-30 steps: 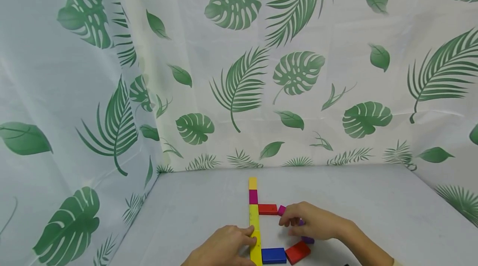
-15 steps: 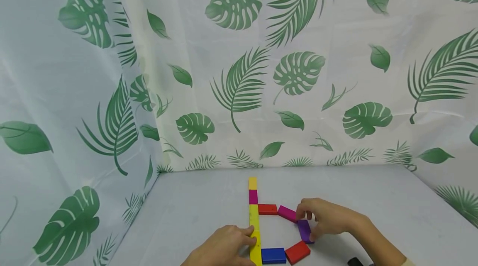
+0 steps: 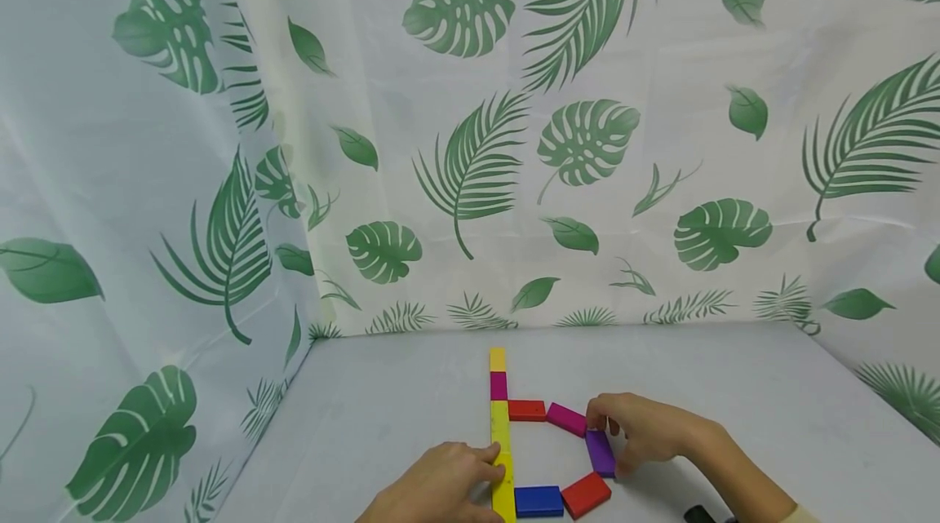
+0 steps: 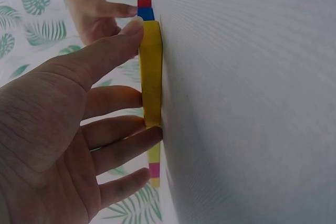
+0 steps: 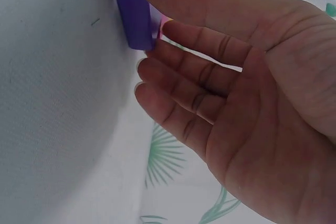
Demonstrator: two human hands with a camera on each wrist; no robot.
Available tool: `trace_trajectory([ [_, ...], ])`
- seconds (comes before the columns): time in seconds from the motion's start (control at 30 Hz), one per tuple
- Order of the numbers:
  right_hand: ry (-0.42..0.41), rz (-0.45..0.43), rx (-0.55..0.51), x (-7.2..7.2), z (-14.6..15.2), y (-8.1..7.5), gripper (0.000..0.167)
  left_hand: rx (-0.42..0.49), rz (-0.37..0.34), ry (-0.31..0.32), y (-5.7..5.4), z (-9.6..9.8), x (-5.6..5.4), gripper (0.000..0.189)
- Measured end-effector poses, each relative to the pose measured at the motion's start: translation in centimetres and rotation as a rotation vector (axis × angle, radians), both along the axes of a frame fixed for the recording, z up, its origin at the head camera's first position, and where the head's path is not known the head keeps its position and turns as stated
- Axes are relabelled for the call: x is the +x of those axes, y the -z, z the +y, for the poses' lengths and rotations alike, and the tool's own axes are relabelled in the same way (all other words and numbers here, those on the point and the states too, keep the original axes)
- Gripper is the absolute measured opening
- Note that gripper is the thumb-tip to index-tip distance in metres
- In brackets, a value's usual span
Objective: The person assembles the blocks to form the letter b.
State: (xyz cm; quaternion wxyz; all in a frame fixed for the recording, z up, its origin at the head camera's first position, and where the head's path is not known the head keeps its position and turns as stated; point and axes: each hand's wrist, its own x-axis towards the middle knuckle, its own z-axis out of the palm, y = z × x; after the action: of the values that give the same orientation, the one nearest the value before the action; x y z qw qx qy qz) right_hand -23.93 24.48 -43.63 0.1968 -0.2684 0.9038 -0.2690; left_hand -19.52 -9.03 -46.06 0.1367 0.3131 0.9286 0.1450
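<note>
Flat coloured blocks form a straight row with a rounded loop on its right. My left hand (image 3: pixel 441 484) rests its extended fingers and thumb along the yellow blocks (image 3: pixel 503 498) of the row; in the left wrist view the thumb lies at the near yellow block's (image 4: pixel 152 72) end. My right hand (image 3: pixel 649 429) pinches the purple block (image 3: pixel 600 455) on the loop's right side, thumb at its near end and fingertips at its far end. Beside it lie a magenta block (image 3: pixel 566 418) and a tilted red block (image 3: pixel 586 495). A blue block (image 3: pixel 539 502) and another red block (image 3: pixel 527 410) meet the row.
At the row's far end are a small magenta block (image 3: pixel 498 386) and a light yellow block (image 3: pixel 498 359). A black object (image 3: pixel 698 514) shows at the bottom edge near the right forearm. A leaf-patterned curtain (image 3: pixel 470 180) encloses the white table (image 3: pixel 382 392).
My right hand has moved right from over the magenta block to the purple block and taken hold of it, turning it slightly. The left hand has stayed in place.
</note>
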Motion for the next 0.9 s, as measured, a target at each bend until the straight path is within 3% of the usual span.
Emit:
trace_trajectory([
  [0.73, 0.006, -0.010, 0.020, 0.04, 0.01, -0.13, 0.047, -0.049, 0.035, 0.034, 0.18, 0.04, -0.28, 0.055],
  [0.9, 0.011, 0.018, 0.003, -0.03, 0.02, 0.04, 0.038, -0.077, 0.051, 0.060, -0.05, 0.05, -0.15, 0.055],
])
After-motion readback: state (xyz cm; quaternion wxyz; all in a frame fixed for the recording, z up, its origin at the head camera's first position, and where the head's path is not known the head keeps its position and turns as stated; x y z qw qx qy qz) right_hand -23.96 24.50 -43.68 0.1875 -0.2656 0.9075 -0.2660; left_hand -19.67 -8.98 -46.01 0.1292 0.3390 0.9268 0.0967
